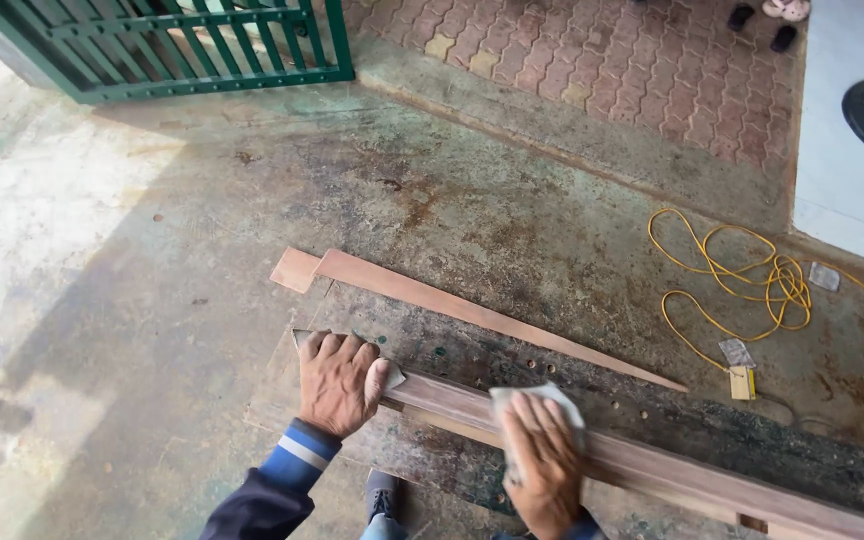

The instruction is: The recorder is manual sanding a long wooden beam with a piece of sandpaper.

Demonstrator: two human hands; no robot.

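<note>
- Reddish-brown wooden strip [652, 465] under a pale grey sanding sheet [537, 400]
- Navy sleeve cuff [297, 455] with blue and white stripes
- Bright yellow cord [727, 275]
- Green metal gate [182, 45]
- Red brick paving [602, 60], a few tan blocks
- Stained grey-brown concrete floor [152, 300]

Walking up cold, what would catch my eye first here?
Probably the two hands low in the middle: the left hand presses down the end of a long wooden plank, while the right hand holds a pale sanding sheet on it. A bright yellow cord lies coiled on the concrete at right.
</note>
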